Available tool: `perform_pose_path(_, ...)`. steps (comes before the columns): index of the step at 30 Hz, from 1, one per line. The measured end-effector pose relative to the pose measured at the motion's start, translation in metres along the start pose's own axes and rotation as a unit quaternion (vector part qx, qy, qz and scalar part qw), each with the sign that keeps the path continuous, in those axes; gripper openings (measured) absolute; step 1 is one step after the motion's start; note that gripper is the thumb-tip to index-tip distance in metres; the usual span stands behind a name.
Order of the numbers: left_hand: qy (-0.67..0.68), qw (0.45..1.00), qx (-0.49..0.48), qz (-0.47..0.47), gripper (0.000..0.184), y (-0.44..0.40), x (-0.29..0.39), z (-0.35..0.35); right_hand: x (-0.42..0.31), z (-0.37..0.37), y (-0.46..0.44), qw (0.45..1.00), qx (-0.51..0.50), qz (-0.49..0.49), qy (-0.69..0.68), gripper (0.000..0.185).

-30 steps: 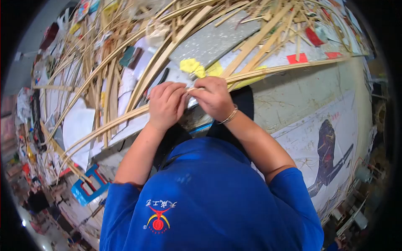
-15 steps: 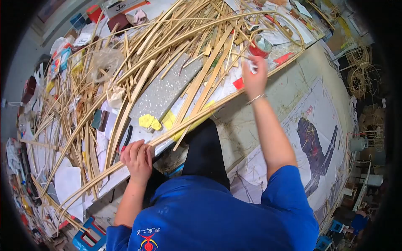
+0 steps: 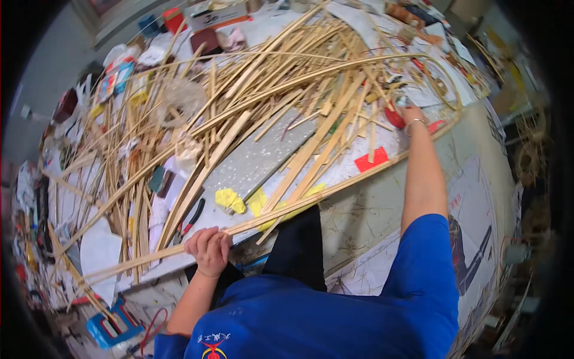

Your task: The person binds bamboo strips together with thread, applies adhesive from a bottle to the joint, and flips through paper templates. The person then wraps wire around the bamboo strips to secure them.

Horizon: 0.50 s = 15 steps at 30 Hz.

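Adjoining right hand (image 3: pixel 412 113): red container (image 3: pixel 393 118)

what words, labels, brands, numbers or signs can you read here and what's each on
"天成工艺": shirt, upside down, small
Box: print too blurred
Packet: too blurred
Poster: red characters too small

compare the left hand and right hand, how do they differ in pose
The left hand has its fingers curled around the wooden strips; the right hand is at the red container, its grip too small to make out.
The left hand sits close to the body, while the right hand is farther out, on an outstretched arm.
Both hands are bare.
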<state>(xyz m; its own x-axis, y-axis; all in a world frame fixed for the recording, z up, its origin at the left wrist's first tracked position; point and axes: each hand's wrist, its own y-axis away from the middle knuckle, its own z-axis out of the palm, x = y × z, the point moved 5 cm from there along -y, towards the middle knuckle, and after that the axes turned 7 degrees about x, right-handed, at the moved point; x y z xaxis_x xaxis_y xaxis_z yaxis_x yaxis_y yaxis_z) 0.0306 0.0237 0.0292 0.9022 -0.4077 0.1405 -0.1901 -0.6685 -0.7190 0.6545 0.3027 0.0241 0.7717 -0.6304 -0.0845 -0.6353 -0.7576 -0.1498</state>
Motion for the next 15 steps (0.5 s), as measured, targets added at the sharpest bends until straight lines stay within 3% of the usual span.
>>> perform_pose_path(4,-0.009,1.000,0.014,-0.005,0.017,0.006,-0.002,0.000,0.019,0.055,-0.062,0.993,-0.077,-0.034,-0.088,0.049)
perform_pose_path(6,-0.004,1.000,0.029,-0.009,0.019,0.006,-0.003,0.000,0.054,0.097,-0.112,0.966,-0.106,-0.024,-0.233,0.045)
perform_pose_path(8,-0.001,0.999,0.034,-0.014,0.017,0.004,-0.003,-0.001,0.047,0.072,-0.102,0.986,-0.040,-0.053,-0.150,0.043)
perform_pose_path(9,0.011,0.999,0.030,-0.024,0.015,0.001,-0.004,-0.002,0.047,0.070,-0.092,0.960,-0.086,-0.009,-0.266,0.047)
perform_pose_path(13,0.007,0.999,0.024,-0.031,0.012,-0.002,-0.003,-0.002,0.047,0.044,-0.069,0.950,0.059,-0.055,-0.302,0.063)
perform_pose_path(15,0.007,0.999,0.021,-0.033,0.011,-0.001,-0.004,-0.001,0.043,0.013,-0.053,0.952,0.208,-0.118,-0.193,0.057)
